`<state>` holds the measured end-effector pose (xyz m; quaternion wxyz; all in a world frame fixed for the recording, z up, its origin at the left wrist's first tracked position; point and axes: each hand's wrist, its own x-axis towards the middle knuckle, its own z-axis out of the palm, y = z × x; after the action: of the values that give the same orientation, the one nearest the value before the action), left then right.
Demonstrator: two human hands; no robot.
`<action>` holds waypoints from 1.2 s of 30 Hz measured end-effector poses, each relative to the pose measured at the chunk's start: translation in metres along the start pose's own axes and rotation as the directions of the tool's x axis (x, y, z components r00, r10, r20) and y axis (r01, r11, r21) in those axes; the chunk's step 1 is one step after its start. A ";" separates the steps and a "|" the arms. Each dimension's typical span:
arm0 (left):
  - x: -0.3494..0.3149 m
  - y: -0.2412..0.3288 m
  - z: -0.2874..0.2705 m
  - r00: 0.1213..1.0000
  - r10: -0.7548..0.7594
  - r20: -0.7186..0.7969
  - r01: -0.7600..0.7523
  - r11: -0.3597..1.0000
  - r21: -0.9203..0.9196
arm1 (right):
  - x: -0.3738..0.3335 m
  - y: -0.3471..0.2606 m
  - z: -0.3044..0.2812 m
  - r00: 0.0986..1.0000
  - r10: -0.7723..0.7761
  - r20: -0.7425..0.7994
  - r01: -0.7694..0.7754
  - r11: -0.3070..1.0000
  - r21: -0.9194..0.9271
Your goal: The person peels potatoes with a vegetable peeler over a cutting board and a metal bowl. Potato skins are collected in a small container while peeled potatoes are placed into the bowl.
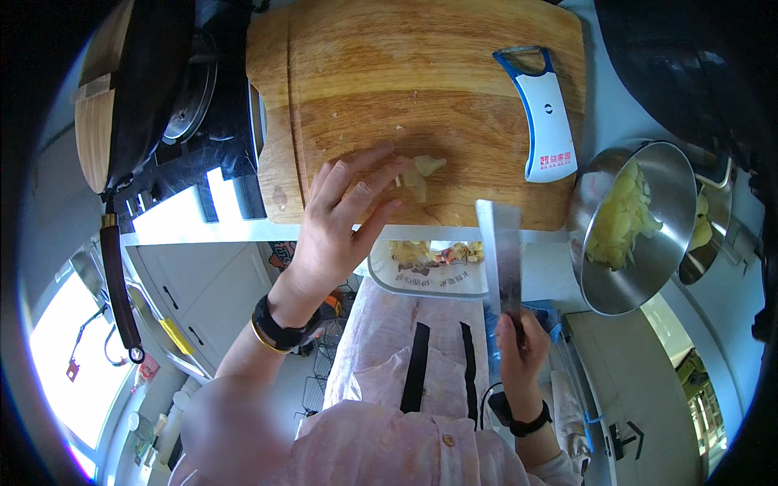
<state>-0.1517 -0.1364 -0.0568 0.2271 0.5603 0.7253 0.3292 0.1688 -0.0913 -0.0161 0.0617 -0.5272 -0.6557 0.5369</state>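
Note:
My left hand [344, 198] reaches over the wooden cutting board [340, 81], its fingers apart. The fingertips are at a few pale yellow vegetable slices [423, 172], which look like potato. With my right hand [523, 348] I grip a kitchen knife [501, 251] by its handle. Its broad blade points away from me, and the tip is over the board's near edge. A blue and white peeler [547, 121] lies on the right side of the board. To the right, a tilted steel bowl [616, 283] holds many pale slices [624, 223].
Below the board's near edge is a white container [429, 283] with peelings inside. Another metal vessel [713, 243] with pale pieces stands behind the bowl. A black pan [150, 89] and its long handle [120, 283] are at the left, near a hob [174, 174].

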 end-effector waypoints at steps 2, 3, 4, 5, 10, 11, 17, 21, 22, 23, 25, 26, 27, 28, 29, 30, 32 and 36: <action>0.000 0.008 0.005 0.999 -0.015 -0.042 0.017 0.999 0.042 | 0.006 0.004 0.015 0.987 0.155 0.038 -0.159 0.961 0.227; 0.000 0.012 0.007 0.997 -0.074 -0.035 0.074 0.997 -0.016 | 0.010 0.005 0.023 0.977 0.201 0.076 -0.215 0.921 0.326; 0.001 0.015 0.010 0.992 -0.121 -0.026 0.119 0.990 -0.078 | 0.014 0.006 0.030 0.962 0.243 0.127 -0.274 0.861 0.429; 0.003 0.016 0.011 0.993 -0.113 -0.023 0.112 0.993 -0.037 | 0.019 0.006 0.039 0.967 0.219 0.126 -0.253 0.853 0.457; 0.013 0.022 0.016 0.987 -0.162 -0.007 0.161 0.981 -0.112 | 0.037 -0.001 0.065 0.968 0.204 0.148 -0.250 0.860 0.445; 0.014 0.022 0.016 0.986 -0.167 -0.016 0.163 0.979 -0.123 | 0.039 -0.003 0.070 0.971 0.175 0.160 -0.229 0.871 0.435; 0.014 0.021 0.012 0.982 -0.190 0.010 0.189 0.968 -0.162 | 0.041 -0.013 0.078 0.980 0.109 0.167 -0.165 0.915 0.369; 0.023 0.032 0.006 0.999 -0.016 0.028 0.021 0.986 -0.167 | 0.029 -0.021 0.053 0.994 0.044 0.097 -0.067 0.966 0.251; 0.028 0.039 0.005 0.998 0.053 0.023 -0.049 0.988 -0.147 | 0.023 -0.024 0.043 0.994 0.055 0.095 -0.076 0.968 0.241; 0.032 0.048 0.005 0.992 0.123 0.019 -0.120 0.985 -0.128 | 0.017 -0.028 0.033 0.996 0.058 0.070 -0.072 0.974 0.217; 0.043 0.072 0.008 0.983 0.182 0.034 -0.168 0.954 -0.248 | 0.000 -0.037 0.009 0.990 0.143 0.020 -0.144 0.961 0.236; 0.049 0.084 0.011 0.977 0.207 0.047 -0.183 0.934 -0.308 | -0.007 -0.043 -0.002 0.980 0.201 -0.002 -0.193 0.942 0.275; 0.057 0.098 0.019 0.959 0.282 0.040 -0.258 0.919 -0.298 | -0.013 -0.045 -0.016 0.986 0.165 -0.040 -0.143 0.936 0.321; 0.065 0.111 0.025 0.936 0.348 0.044 -0.323 0.904 -0.281 | -0.018 -0.049 -0.028 0.981 0.185 -0.067 -0.149 0.922 0.356; 0.071 0.125 0.033 0.920 0.390 0.044 -0.366 0.894 -0.257 | -0.023 -0.053 -0.040 0.974 0.207 -0.096 -0.152 0.901 0.406; 0.075 0.137 0.038 0.904 0.426 0.037 -0.411 0.889 -0.200 | -0.026 -0.056 -0.051 0.965 0.232 -0.121 -0.152 0.873 0.464; 0.090 0.157 0.057 0.863 0.505 0.009 -0.496 0.851 -0.175 | -0.030 -0.059 -0.074 0.942 0.233 -0.241 -0.102 0.885 0.454; 0.108 0.176 0.082 0.869 0.441 0.225 -0.471 0.877 0.097 | -0.033 -0.049 -0.117 0.857 0.214 -0.469 0.011 0.902 0.431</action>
<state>-0.0072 0.0134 0.0206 0.1707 0.7610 0.5686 0.2618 0.2283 -0.0351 0.0863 0.3136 -0.6581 -0.4561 0.5104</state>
